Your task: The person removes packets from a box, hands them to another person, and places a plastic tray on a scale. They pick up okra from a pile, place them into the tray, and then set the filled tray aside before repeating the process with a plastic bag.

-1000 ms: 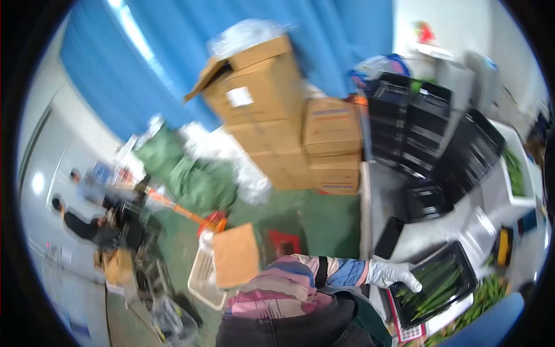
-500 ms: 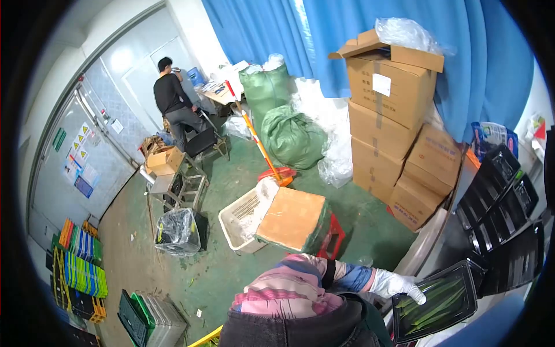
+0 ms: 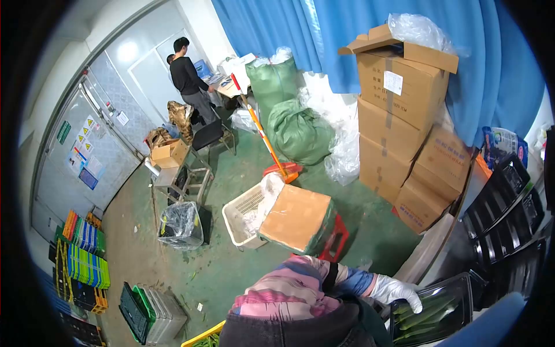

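Observation:
My left hand, in a white glove below a striped sleeve, grips the near left edge of a black tray at the lower right. Long green pods lie in the tray. My head is turned over my left shoulder, so the shoulder fills the bottom middle of the view. My right hand is out of sight.
Stacked black trays stand to the right. Cardboard boxes are piled before a blue curtain, with green sacks beside them. On the floor are a white basket, a box on a red stool and coloured crates. A person stands at the far door.
The view swung left from the table to the room, then steadied. My left hand kept hold of the tray's edge. The person at the back shifted slightly.

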`<state>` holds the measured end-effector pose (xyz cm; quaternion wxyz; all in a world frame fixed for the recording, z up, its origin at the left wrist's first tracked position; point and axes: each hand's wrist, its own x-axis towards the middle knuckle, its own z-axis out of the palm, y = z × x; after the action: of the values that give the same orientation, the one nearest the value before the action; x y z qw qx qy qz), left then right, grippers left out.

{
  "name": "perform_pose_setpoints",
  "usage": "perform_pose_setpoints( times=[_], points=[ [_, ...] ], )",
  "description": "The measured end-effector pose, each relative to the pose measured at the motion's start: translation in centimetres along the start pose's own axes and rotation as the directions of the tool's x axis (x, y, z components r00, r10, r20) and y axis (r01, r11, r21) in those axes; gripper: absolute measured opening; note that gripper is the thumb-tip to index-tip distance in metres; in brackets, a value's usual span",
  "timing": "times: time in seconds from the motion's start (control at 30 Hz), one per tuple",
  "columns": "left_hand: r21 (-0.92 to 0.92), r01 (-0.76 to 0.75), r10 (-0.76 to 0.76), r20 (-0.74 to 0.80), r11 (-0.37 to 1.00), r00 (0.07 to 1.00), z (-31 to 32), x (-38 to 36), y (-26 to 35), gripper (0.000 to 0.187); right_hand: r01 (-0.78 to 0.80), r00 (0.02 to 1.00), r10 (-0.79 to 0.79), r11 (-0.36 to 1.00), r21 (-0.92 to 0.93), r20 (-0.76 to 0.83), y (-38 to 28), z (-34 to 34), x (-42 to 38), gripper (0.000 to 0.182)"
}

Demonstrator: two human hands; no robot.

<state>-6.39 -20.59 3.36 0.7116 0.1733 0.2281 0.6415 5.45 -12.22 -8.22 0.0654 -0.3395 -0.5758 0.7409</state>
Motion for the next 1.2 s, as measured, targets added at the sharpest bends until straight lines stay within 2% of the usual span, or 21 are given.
perform_pose_setpoints(
  times=[0.07, 0.17, 0.27, 0.4, 0.5, 0.53, 0.6, 0.67, 0.77, 0.87, 0.9, 0.93, 0.97, 1.0, 1.03, 1.07, 1.1, 1.13, 1.2],
  points=[
    [-0.038, 0.084, -0.084, -0.006, 0.996, 0.996, 1.2, -0.9, 1.1, 0.073, -0.012, 1.0, 0.011, 0.999, 0.031, 0.005, -0.1, 0.0, 0.0, 0.027],
    [-0.048, 0.062, -0.06, 0.045, 0.997, 0.997, 1.3, -0.6, 0.8, 0.073, -0.027, 1.0, 0.026, 0.997, 0.066, 0.015, -0.3, 0.2, 0.1, 0.027],
    [0.033, 0.026, -0.026, 0.006, 0.999, 1.0, 1.2, 0.0, 0.7, 0.073, -0.036, 0.999, 0.035, 0.993, 0.108, 0.018, -0.4, 0.3, 0.0, 0.027],
    [-0.024, 0.046, -0.045, 0.049, 0.999, 0.998, 1.4, 0.1, 0.7, 0.077, -0.045, 0.999, 0.042, 0.984, 0.17, 0.022, -0.5, 0.0, -0.5, 0.027],
    [0.025, 0.033, -0.035, 0.081, 0.999, 0.996, 2.5, 0.1, 0.6, 0.075, -0.036, 0.999, 0.033, 0.972, 0.231, 0.017, -0.6, -0.5, -1.0, 0.027],
    [0.106, -0.008, 0.001, 0.063, 0.994, 0.998, 2.7, -0.1, 0.7, 0.073, -0.033, 0.999, 0.031, 0.964, 0.265, 0.012, -0.7, -0.8, -1.2, 0.027],
    [0.058, 0.073, -0.075, 0.027, 0.996, 0.997, 4.0, -1.0, 1.7, 0.065, -0.012, 1.0, 0.013, 0.934, 0.358, 0.0, -0.9, -1.9, -2.0, 0.028],
    [0.008, 0.161, -0.161, -0.016, 0.987, 0.987, 3.8, -1.6, 2.3, 0.058, 0.032, 0.999, -0.012, 0.868, 0.496, -0.043, -0.8, -2.6, -3.8, 0.028],
    [0.06, 0.284, -0.275, -0.126, 0.957, 0.953, 2.2, -2.4, 2.3, 0.058, 0.118, 0.993, -0.08, 0.691, 0.713, -0.087, -1.3, -3.1, -6.4, 0.028],
    [0.089, 0.325, -0.297, -0.236, 0.941, 0.925, 5.2, -4.5, 4.5, 0.061, 0.195, 0.974, -0.2, 0.498, 0.845, -0.107, -2.0, -3.4, -8.2, 0.028],
    [0.044, 0.3, -0.293, -0.122, 0.953, 0.948, 6.3, -4.3, 4.3, 0.067, 0.211, 0.966, -0.229, 0.448, 0.869, -0.117, -2.3, -3.6, -8.6, 0.028],
    [0.154, 0.307, -0.289, -0.126, 0.939, 0.949, 3.8, -4.0, 3.5, 0.071, 0.229, 0.964, -0.221, 0.414, 0.881, -0.146, -2.6, -3.9, -9.0, 0.028],
    [0.263, 0.311, -0.286, -0.131, 0.913, 0.949, 1.4, -3.7, 2.6, 0.076, 0.228, 0.973, -0.125, 0.365, 0.902, -0.195, -3.1, -4.2, -10.1, 0.029],
    [0.278, 0.36, -0.347, -0.095, 0.891, 0.933, 1.3, -3.3, 2.6, 0.078, 0.212, 0.977, -0.034, 0.311, 0.926, -0.212, -4.0, -4.5, -10.9, 0.031],
    [0.291, 0.396, -0.393, -0.073, 0.871, 0.917, 1.4, -2.8, 2.8, 0.079, 0.243, 0.97, -0.077, 0.31, 0.919, -0.23, -4.9, -5.1, -12.0, 0.034],
    [0.393, 0.421, -0.453, -0.013, 0.818, 0.892, 0.9, -2.2, 4.0, 0.08, 0.273, 0.961, -0.12, 0.307, 0.912, -0.248, -5.8, -5.7, -13.2, 0.038],
    [0.493, 0.431, -0.512, 0.035, 0.756, 0.859, 1.1, -0.7, 4.1, 0.081, 0.366, 0.918, -0.287, 0.346, 0.864, -0.274, -6.6, -7.5, -15.1, 0.043],
    [0.586, 0.423, -0.566, 0.075, 0.691, 0.821, 1.4, 0.4, 4.3, 0.081, 0.413, 0.896, -0.34, 0.395, 0.821, -0.287, -7.9, -8.5, -16.5, 0.047],
    [0.682, 0.407, -0.635, 0.11, 0.608, 0.765, 6.5, 1.8, 3.4, 0.082, 0.486, 0.863, -0.413, 0.52, 0.702, -0.291, -10.7, -10.3, -20.0, 0.054]
  ],
)
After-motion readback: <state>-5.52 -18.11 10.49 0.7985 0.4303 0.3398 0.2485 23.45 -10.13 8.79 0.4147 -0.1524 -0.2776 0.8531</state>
